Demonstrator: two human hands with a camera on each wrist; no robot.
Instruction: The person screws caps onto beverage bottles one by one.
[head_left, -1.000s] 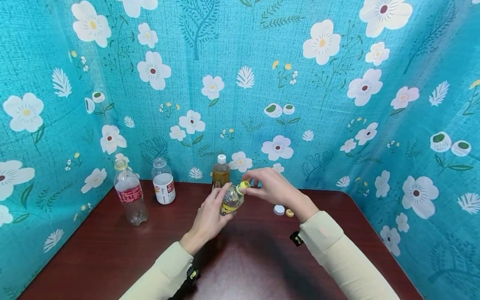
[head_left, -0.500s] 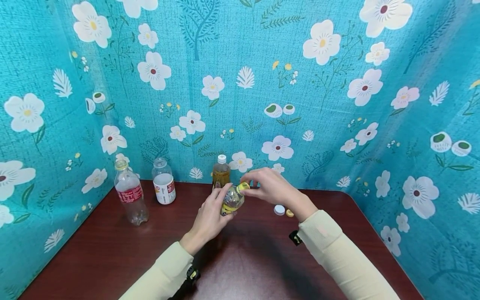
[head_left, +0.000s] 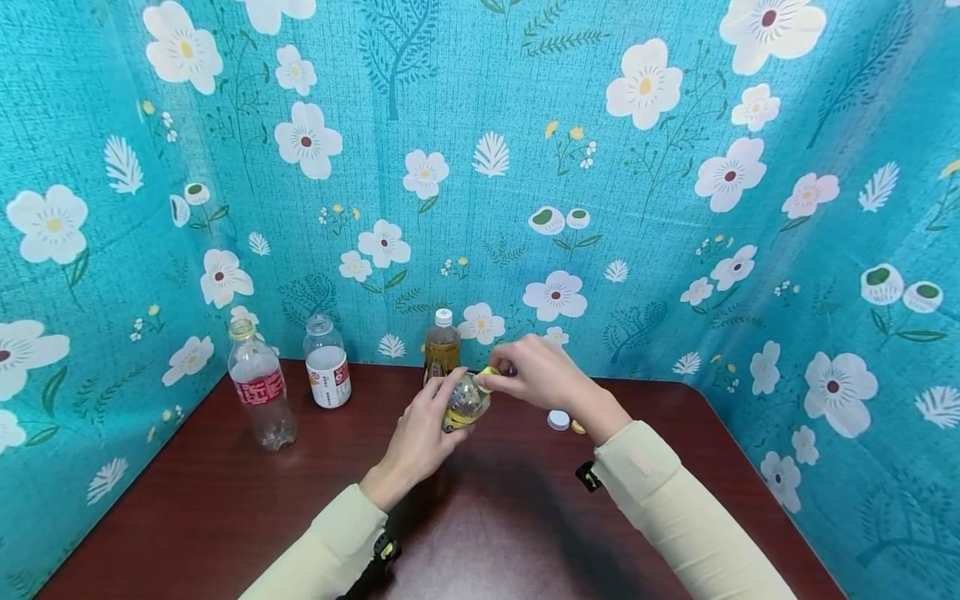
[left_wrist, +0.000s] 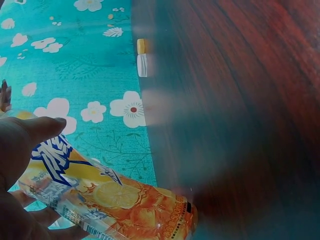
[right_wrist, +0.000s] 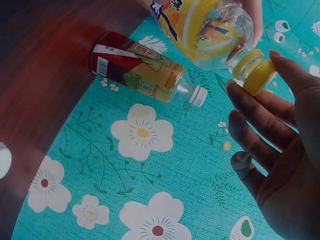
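Observation:
My left hand grips a clear plastic drink bottle round its body, holding it above the table with the neck tilted to the right. Its yellow label with orange fruit and ice pictures shows in the left wrist view. At the mouth, the thumb and index finger of my right hand pinch a yellow bottle cap. The cap sits just beyond a yellow ring on the neck; whether it is still threaded on is unclear. My other right fingers are held away from the bottle.
A capped bottle of brown drink stands behind my hands. At left are two uncapped bottles, one red-labelled, one white-labelled. A white cap and a yellow cap lie on the dark table. A flowered curtain surrounds it.
My right hand has turned slightly on the yellow cap, and its fingers now cover more of it in the head view. The left hand and bottle have barely moved.

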